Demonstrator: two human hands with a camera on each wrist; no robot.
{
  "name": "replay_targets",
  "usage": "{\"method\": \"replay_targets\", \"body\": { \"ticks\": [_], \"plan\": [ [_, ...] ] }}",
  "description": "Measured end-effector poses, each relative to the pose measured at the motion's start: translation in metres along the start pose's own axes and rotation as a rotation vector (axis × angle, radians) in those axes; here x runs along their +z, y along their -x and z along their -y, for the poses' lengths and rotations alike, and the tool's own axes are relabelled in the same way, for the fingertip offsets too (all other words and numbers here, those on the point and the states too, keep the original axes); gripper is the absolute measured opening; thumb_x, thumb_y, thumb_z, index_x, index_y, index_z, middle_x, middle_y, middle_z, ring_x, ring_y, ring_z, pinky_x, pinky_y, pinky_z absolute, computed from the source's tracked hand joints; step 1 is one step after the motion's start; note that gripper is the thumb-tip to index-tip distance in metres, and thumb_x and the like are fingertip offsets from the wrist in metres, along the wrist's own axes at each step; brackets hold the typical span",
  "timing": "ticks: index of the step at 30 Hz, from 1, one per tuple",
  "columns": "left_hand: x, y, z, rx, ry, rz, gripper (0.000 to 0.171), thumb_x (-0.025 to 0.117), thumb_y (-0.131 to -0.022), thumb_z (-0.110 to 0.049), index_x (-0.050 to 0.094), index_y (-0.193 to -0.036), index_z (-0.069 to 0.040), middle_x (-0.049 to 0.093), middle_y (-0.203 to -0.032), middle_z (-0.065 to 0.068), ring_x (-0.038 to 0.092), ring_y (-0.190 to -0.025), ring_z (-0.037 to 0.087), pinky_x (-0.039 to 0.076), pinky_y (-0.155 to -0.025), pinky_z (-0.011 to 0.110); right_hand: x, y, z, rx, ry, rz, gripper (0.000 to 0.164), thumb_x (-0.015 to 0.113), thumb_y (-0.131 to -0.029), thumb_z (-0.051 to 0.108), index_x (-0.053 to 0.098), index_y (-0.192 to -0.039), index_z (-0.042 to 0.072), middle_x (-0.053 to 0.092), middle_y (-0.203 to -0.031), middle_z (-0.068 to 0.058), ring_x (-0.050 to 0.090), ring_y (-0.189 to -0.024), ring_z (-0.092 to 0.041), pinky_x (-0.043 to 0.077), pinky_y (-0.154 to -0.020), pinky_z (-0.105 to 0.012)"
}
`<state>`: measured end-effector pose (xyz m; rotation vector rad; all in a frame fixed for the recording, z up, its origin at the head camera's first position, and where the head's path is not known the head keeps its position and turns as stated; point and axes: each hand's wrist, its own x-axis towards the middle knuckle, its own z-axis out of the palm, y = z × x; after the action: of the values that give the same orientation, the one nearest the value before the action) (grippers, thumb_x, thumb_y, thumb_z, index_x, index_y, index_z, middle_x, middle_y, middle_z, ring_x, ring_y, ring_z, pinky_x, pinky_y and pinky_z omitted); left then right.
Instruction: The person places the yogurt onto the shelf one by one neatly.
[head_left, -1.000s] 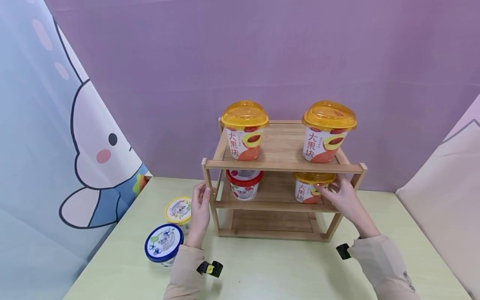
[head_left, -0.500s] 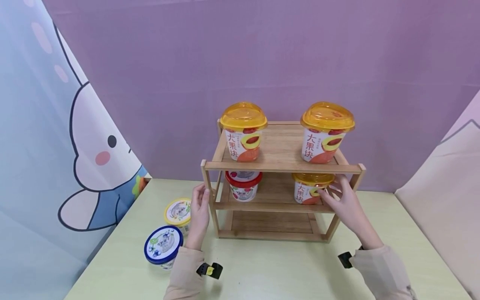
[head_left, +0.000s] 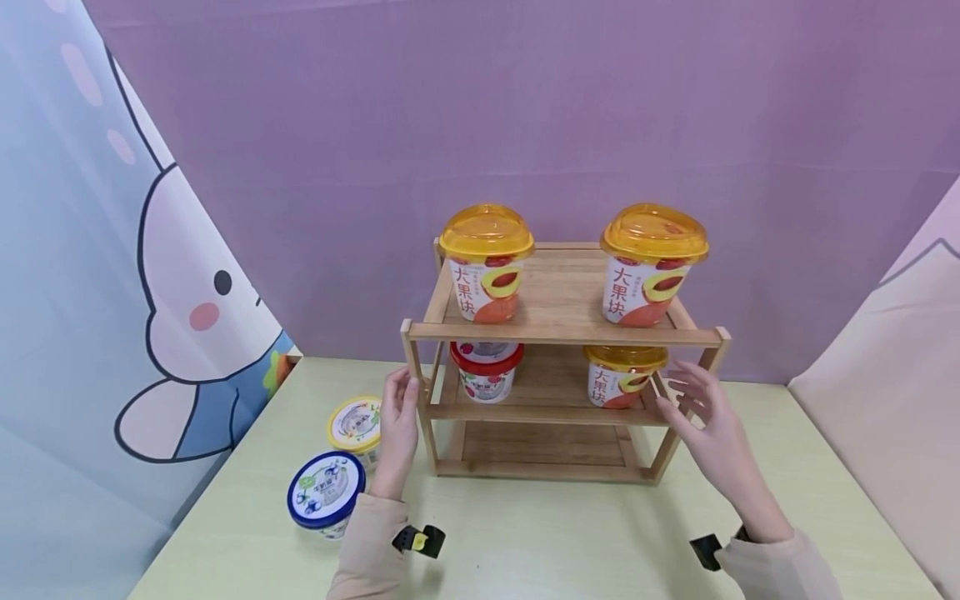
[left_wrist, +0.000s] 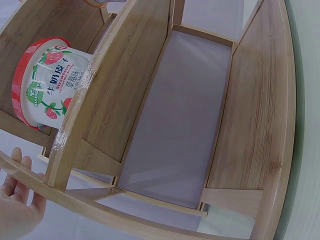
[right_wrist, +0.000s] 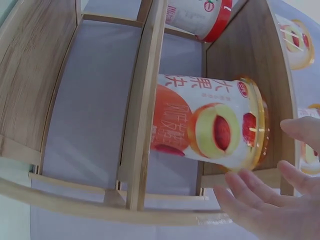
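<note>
A three-tier wooden shelf rack (head_left: 562, 333) stands on the table. My left hand (head_left: 400, 425) holds its left front post, fingertips passing behind the wood in the left wrist view. On the middle tier sits a peach yogurt cup (head_left: 617, 387) with an orange lid, at the right end. My right hand (head_left: 712, 433) is just right of that cup, apart from it, fingers spread and holding nothing. Red-lidded strawberry cups (head_left: 487, 385) are stacked at the tier's left end, the upper one partly hidden. Two more peach yogurt cups, one left (head_left: 489, 283) and one right (head_left: 648, 283), stand upright on top.
Left of the rack, a yellow-lidded cup (head_left: 356, 425) and a blue-lidded cup (head_left: 326, 492) stand on the pale table (head_left: 540, 533). The bottom tier (head_left: 543, 446) shows bare wood. A purple cloth (head_left: 525, 100) hangs behind.
My right hand has let go of the peach yogurt cup on the middle tier and drawn back to the right, its fingers spreading. The left hand stays at the post.
</note>
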<state>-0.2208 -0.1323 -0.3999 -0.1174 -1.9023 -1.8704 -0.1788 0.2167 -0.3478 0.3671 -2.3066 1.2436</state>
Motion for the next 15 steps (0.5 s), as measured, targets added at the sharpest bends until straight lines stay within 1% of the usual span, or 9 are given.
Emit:
{"method": "replay_targets", "body": {
  "ticks": [2, 4, 5, 7, 8, 12, 13, 15],
  "plan": [
    [0.0, 0.0, 0.001, 0.0, 0.003, -0.002, 0.031, 0.036, -0.096, -0.017, 0.039, -0.118, 0.004, 0.048, -0.108, 0.02, 0.046, -0.109, 0.029, 0.037, -0.088, 0.021, -0.003, 0.004, -0.002, -0.028, -0.023, -0.046, 0.045, 0.058, -0.083, -0.001, 0.04, -0.124, -0.003, 0.049, -0.113, 0.007, 0.046, -0.099, 0.003, 0.036, -0.081, -0.005],
    [0.0, 0.0, 0.0, -0.001, 0.005, -0.003, 0.031, 0.036, -0.096, -0.017, 0.039, -0.118, 0.004, 0.049, -0.107, 0.018, 0.046, -0.109, 0.028, 0.037, -0.089, 0.021, -0.006, 0.007, -0.003, -0.052, -0.042, -0.096, 0.039, 0.057, -0.082, -0.005, 0.045, -0.119, -0.005, 0.049, -0.109, 0.017, 0.048, -0.096, 0.005, 0.038, -0.08, -0.006],
    [0.0, 0.0, 0.0, -0.002, 0.006, -0.002, 0.031, 0.036, -0.096, -0.017, 0.039, -0.118, 0.004, 0.048, -0.107, 0.019, 0.046, -0.109, 0.028, 0.037, -0.089, 0.021, -0.008, 0.008, -0.005, -0.061, -0.044, -0.119, 0.036, 0.056, -0.082, -0.006, 0.047, -0.117, -0.007, 0.05, -0.107, 0.019, 0.049, -0.095, 0.005, 0.039, -0.079, -0.005],
    [0.0, 0.001, -0.001, -0.007, 0.009, -0.002, 0.031, 0.036, -0.096, -0.018, 0.039, -0.119, 0.003, 0.048, -0.109, 0.019, 0.045, -0.11, 0.027, 0.037, -0.089, 0.021, -0.012, 0.01, -0.007, -0.054, -0.043, -0.164, 0.031, 0.055, -0.082, -0.007, 0.05, -0.113, -0.008, 0.052, -0.104, 0.021, 0.051, -0.093, 0.005, 0.039, -0.078, -0.005],
    [0.0, 0.001, -0.001, -0.006, 0.01, -0.001, 0.031, 0.036, -0.096, -0.018, 0.039, -0.119, 0.004, 0.048, -0.11, 0.021, 0.045, -0.11, 0.027, 0.037, -0.09, 0.023, -0.013, 0.011, -0.008, -0.035, -0.04, -0.187, 0.029, 0.055, -0.083, -0.006, 0.051, -0.111, -0.008, 0.053, -0.102, 0.021, 0.052, -0.091, 0.006, 0.04, -0.077, -0.005],
    [0.0, 0.001, -0.002, -0.009, 0.011, 0.0, 0.031, 0.036, -0.096, -0.017, 0.039, -0.119, 0.003, 0.046, -0.112, 0.023, 0.045, -0.11, 0.027, 0.037, -0.09, 0.022, -0.019, 0.013, -0.012, 0.067, -0.052, -0.265, 0.023, 0.053, -0.085, -0.002, 0.054, -0.107, -0.008, 0.057, -0.095, 0.02, 0.054, -0.087, 0.006, 0.041, -0.075, -0.006],
    [0.0, 0.001, -0.002, -0.008, 0.01, 0.0, 0.031, 0.036, -0.096, -0.017, 0.039, -0.119, 0.004, 0.046, -0.113, 0.024, 0.045, -0.11, 0.027, 0.037, -0.09, 0.022, -0.019, 0.012, -0.013, 0.091, -0.066, -0.281, 0.022, 0.053, -0.085, -0.002, 0.054, -0.106, -0.008, 0.058, -0.093, 0.019, 0.055, -0.086, 0.006, 0.041, -0.074, -0.007],
    [0.0, 0.001, -0.002, -0.01, 0.01, 0.002, 0.031, 0.036, -0.096, -0.017, 0.039, -0.119, 0.003, 0.047, -0.113, 0.024, 0.046, -0.109, 0.024, 0.036, -0.089, 0.021, -0.021, 0.011, -0.016, 0.127, -0.13, -0.307, 0.02, 0.053, -0.085, -0.003, 0.055, -0.105, -0.009, 0.06, -0.091, 0.016, 0.057, -0.083, 0.003, 0.043, -0.072, -0.008]
  ]
}}
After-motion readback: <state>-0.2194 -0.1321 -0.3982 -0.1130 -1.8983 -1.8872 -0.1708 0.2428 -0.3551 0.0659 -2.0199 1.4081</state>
